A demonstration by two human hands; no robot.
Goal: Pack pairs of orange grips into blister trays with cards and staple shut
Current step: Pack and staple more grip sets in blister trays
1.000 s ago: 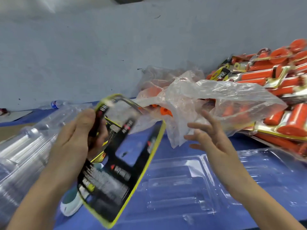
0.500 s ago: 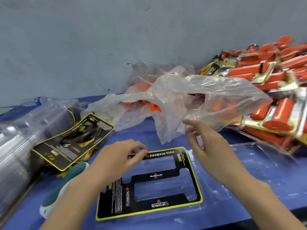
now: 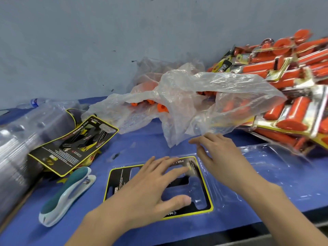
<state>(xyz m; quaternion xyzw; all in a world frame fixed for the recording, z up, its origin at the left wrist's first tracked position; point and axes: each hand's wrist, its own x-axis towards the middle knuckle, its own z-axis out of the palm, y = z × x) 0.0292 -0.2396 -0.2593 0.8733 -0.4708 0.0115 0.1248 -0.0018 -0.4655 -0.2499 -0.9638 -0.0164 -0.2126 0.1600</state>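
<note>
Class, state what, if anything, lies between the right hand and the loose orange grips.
The clear plastic bag: its film drapes over the loose orange grips, and its front fold hangs just beyond the right hand.

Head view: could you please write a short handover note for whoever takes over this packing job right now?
Left hand: open, fingers flat on the card lying in the blister tray.
Right hand: open, holding nothing, over the tray beside the plastic bag.
Loose orange grips are in that bag; stapler lies left of the tray; spare cards further left; finished packs piled at right.
Done: card in tray. Left: add two grips, close the tray, staple.
</note>
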